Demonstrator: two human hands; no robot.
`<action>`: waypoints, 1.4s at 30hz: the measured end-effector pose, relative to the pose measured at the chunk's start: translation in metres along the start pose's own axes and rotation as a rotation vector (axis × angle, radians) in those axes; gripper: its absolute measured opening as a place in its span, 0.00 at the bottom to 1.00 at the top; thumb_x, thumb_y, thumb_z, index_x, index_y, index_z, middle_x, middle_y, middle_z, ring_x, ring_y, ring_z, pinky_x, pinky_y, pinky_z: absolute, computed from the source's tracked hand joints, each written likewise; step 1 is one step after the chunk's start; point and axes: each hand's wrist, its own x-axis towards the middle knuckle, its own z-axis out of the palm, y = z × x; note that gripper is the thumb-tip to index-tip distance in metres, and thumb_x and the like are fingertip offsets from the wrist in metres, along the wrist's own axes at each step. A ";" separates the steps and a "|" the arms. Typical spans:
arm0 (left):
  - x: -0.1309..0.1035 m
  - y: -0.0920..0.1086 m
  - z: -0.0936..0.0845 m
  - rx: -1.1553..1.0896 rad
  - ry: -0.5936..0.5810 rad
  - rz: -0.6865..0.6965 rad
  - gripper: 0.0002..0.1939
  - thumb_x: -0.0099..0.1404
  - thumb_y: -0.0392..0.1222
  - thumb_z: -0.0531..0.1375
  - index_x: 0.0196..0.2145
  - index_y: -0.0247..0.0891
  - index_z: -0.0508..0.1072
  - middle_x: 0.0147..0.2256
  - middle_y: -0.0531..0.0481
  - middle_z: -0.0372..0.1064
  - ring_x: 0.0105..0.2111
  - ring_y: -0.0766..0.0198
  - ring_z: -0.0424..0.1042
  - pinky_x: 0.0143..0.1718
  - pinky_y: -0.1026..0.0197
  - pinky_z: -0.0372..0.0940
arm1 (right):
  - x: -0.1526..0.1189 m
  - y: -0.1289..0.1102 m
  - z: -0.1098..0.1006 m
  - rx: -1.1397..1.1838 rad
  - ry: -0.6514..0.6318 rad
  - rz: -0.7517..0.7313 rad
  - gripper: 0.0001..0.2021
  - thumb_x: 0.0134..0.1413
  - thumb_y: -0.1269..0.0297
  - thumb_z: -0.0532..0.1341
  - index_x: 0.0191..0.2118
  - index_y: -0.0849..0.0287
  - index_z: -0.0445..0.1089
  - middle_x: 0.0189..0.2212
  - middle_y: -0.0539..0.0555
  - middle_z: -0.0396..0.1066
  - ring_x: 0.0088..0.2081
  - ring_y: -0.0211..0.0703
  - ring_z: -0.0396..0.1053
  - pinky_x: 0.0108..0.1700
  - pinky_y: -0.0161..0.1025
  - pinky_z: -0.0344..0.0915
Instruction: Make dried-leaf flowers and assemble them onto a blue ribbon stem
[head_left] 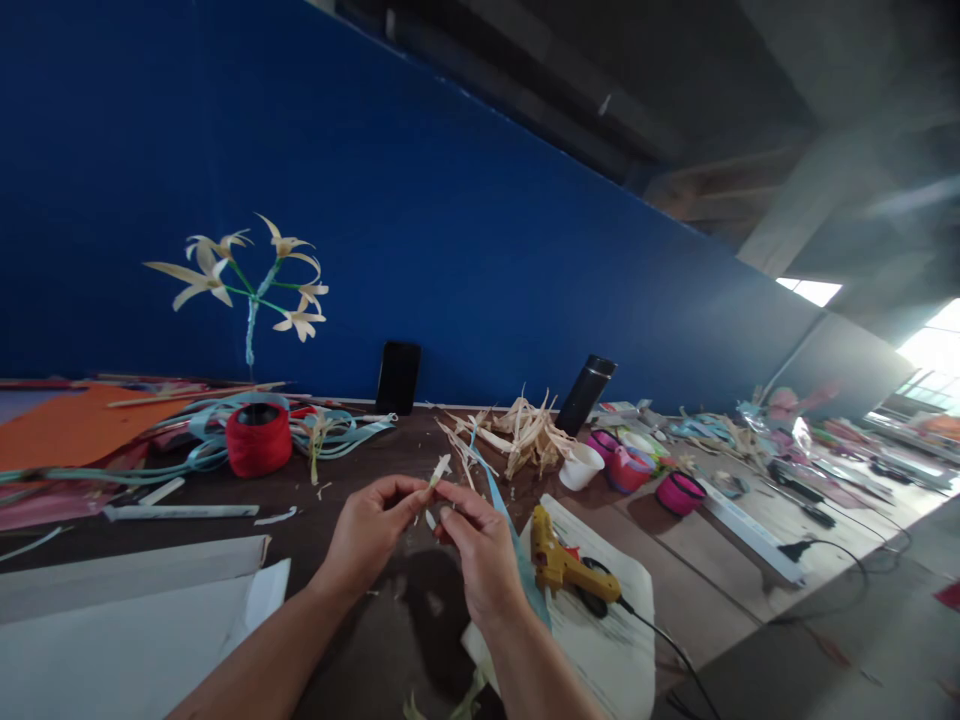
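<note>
My left hand (375, 525) and my right hand (480, 545) meet over the dark table. Between their fingertips they pinch a small pale piece (441, 468), whitish at its tip and greenish lower down. Both hands have their fingers closed on it, and the fingers hide its lower part. Another small white bit shows just beneath, by my right fingers. A yellow glue gun (559, 565) lies on a printed sheet (626, 655) to the right of my right hand. Behind the hands is a heap of dry, pale husk strips (529, 435).
A red spool (259, 440) bears a stem of pale flowers (300, 320). Blue strips surround it. A phone (398, 378), black bottle (586, 395) and white cup (581, 467) stand behind. Cardboard (127, 630) lies front left; the glue gun's cable (675, 650) runs to the front right.
</note>
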 end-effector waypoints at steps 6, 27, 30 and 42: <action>-0.001 0.002 0.001 -0.029 0.002 -0.009 0.14 0.51 0.50 0.64 0.29 0.37 0.76 0.24 0.53 0.73 0.21 0.68 0.64 0.22 0.68 0.56 | 0.000 -0.007 -0.001 0.126 0.014 0.058 0.23 0.48 0.71 0.60 0.52 0.54 0.66 0.38 0.51 0.74 0.26 0.33 0.65 0.32 0.33 0.63; 0.000 0.003 0.002 0.085 0.027 -0.003 0.13 0.52 0.50 0.62 0.29 0.37 0.76 0.22 0.54 0.72 0.21 0.67 0.65 0.21 0.68 0.55 | -0.004 -0.005 0.000 0.004 -0.075 -0.063 0.27 0.50 0.72 0.57 0.57 0.48 0.59 0.47 0.52 0.70 0.31 0.35 0.69 0.36 0.35 0.66; 0.001 0.003 0.000 0.054 0.050 -0.010 0.14 0.51 0.50 0.62 0.30 0.37 0.76 0.23 0.54 0.72 0.20 0.68 0.64 0.21 0.68 0.55 | 0.001 -0.010 -0.005 -0.031 0.029 -0.065 0.25 0.50 0.69 0.59 0.56 0.49 0.61 0.51 0.54 0.67 0.29 0.35 0.70 0.30 0.34 0.66; 0.005 -0.013 -0.002 -0.028 0.121 0.004 0.18 0.50 0.53 0.62 0.33 0.36 0.76 0.25 0.51 0.74 0.20 0.68 0.64 0.22 0.67 0.57 | 0.016 -0.053 -0.044 -0.780 -0.016 -0.091 0.13 0.55 0.59 0.55 0.40 0.59 0.71 0.26 0.50 0.72 0.24 0.37 0.69 0.25 0.32 0.61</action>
